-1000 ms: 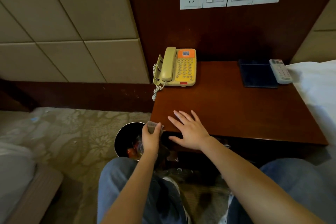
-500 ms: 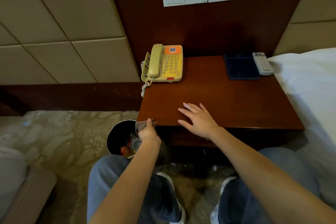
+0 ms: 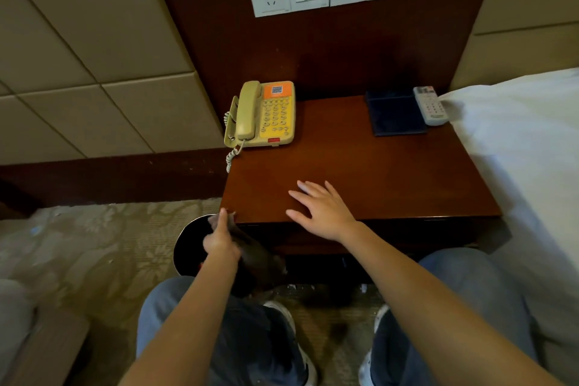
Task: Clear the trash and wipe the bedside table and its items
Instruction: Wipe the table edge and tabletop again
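Wooden surface (image 3: 376,172) carries phone (image 3: 264,116), dark pad (image 3: 394,114) and remote (image 3: 430,105) at its rear. Right grip (image 3: 319,213) lies flat, fingers spread, near front edge. Left grip (image 3: 221,241) clutches blurred dark cloth (image 3: 257,257) at front-left corner, over bin (image 3: 185,247).

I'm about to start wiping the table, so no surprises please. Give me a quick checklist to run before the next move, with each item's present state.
1. Grip: ok. The left hand holds the cloth at the front left corner of the table.
2. Wiping path: not ok. The right hand lies flat on the front of the table.
3. Trash on top: ok, none shows; only the phone, pad and remote are there.
4. Receiver: ok, the handset lies on its cradle.
5. Reach: ok, the bin stands on the floor below the left hand.
6. Dampness of the cloth: cannot tell.
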The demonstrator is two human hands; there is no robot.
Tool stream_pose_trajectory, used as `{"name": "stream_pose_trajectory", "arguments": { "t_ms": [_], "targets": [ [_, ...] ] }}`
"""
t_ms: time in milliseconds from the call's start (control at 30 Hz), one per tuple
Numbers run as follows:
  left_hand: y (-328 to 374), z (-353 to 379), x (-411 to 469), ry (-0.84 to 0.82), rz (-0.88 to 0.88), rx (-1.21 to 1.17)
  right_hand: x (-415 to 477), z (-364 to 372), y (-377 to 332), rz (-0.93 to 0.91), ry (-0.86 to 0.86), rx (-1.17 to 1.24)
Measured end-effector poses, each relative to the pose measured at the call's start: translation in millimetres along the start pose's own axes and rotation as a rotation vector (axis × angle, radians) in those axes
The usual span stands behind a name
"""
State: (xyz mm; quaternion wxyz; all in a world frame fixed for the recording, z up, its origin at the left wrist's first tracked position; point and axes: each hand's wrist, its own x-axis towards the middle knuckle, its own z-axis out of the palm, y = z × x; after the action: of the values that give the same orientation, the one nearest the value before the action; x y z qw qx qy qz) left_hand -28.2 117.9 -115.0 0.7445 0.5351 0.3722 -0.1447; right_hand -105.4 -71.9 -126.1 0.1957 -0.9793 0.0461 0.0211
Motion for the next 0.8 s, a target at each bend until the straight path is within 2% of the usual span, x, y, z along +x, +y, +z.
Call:
{"name": "stream_pose_trajectory", "arguments": {
  "t_ms": [100, 267, 400, 500, 600, 700, 800],
  "targets": [
    [-5.1, 16.9, -11.8, -0.015, -0.097, -0.033, -0.5, -1.1, -1.4, 0.0, -0.023, 0.013],
    [-28.5, 44.0, -37.7, -0.178, -0.421, 0.02, -0.9, -2.7, -1.7, 0.005, -0.039, 0.044],
    [-57.6, 69.7, -50.3, -0.34, -0.563, -0.051, -4.8, -4.9, 1.5, 0.0, -0.037, 0.102],
    [-69.2, 71.5, -43.7, -0.334, -0.524, 0.03, -10.3, -10.2, 10.5, -0.017, -0.03, 0.111],
    [-61.0, 58.0, -35.4, -0.238, -0.45, 0.052, -16.5, -18.7, 24.0, -0.008, -0.042, 0.101],
    [-40.9, 32.0, -18.5, -0.148, -0.326, -0.058, -24.3, -18.5, 33.5, -0.036, -0.07, -0.026],
    [-21.7, 9.6, -1.1, -0.168, -0.277, -0.057, -28.5, -13.7, 35.4, -0.04, -0.071, -0.097]
  ]
}}
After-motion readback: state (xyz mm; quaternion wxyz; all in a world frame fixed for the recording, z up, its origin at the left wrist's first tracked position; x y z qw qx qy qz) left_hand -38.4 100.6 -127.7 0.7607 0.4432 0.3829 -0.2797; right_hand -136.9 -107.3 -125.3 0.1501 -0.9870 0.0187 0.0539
